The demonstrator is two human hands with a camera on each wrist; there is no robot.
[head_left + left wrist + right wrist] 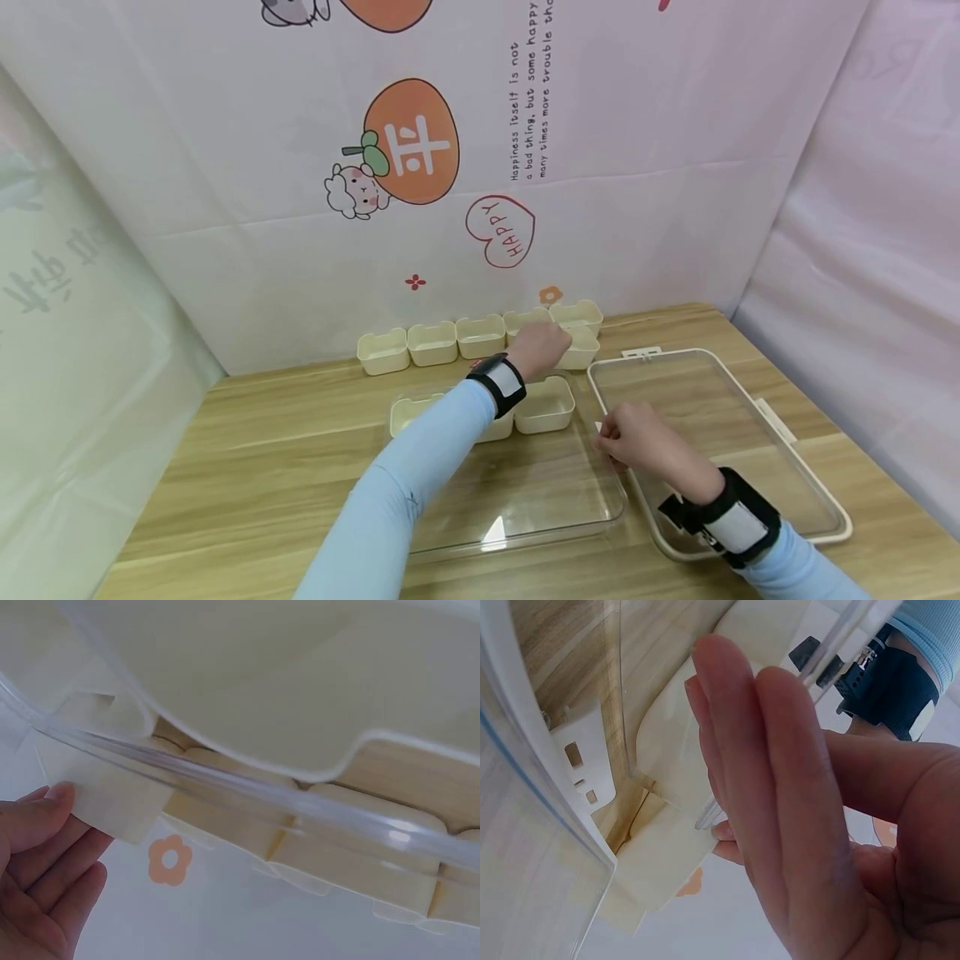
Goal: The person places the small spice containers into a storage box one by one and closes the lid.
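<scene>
In the head view, my left hand [542,350] reaches over the far side of the clear plastic box [525,500]. Its thumb and fingers pinch the wall of a small cream bin [112,787], as the left wrist view shows. That bin [579,350] is just in front of the row's right end. Inside the box, cream bins [544,407] stand along the far wall, partly covered by my left sleeve. My right hand [641,437] is between the box's right edge and the framed clear lid [697,400], its fingers relaxed and holding nothing.
More cream bins [432,344] line up along the back of the wooden table [247,467], against a printed white cloth [262,292]. On the right lies the lid, with white clips [589,761] along its edges. Cloth also hangs at both sides.
</scene>
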